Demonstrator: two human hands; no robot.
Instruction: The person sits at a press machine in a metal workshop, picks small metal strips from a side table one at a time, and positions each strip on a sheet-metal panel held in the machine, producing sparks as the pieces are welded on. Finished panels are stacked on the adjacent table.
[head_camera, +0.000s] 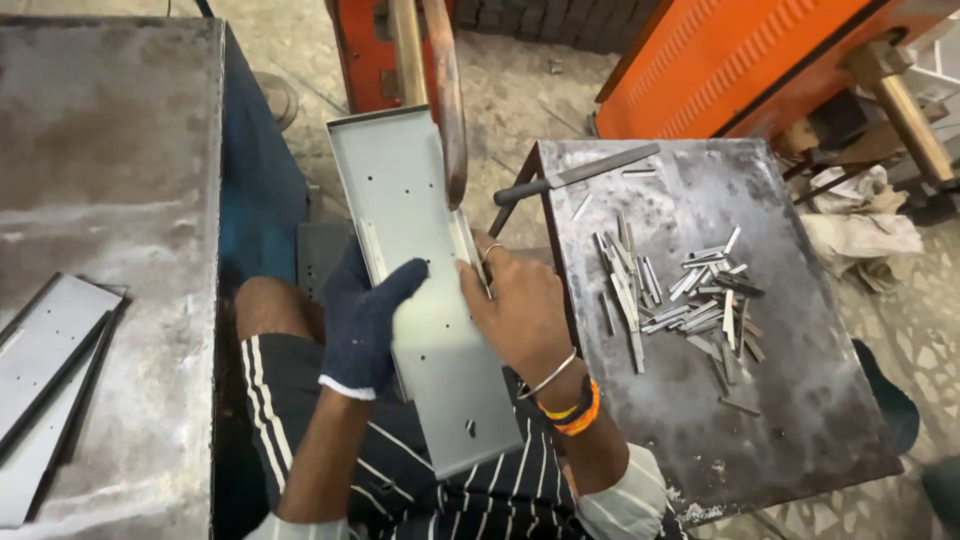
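A long grey sheet-metal panel (420, 260) with folded edges and small holes lies across my lap, its far end under two metal arms (448, 90) of an orange machine. My left hand (362, 318), in a dark blue glove, grips the panel's left edge with the thumb on top. My right hand (520, 310), bare with a ring and bangles at the wrist, presses on the panel's right edge.
A steel table (800, 400) on the right carries a heap of small metal strips (680, 300) and a flat file (580, 174). A worn metal bench (120, 150) on the left holds similar grey panels (45, 350). Orange machine housing (720, 60) stands behind.
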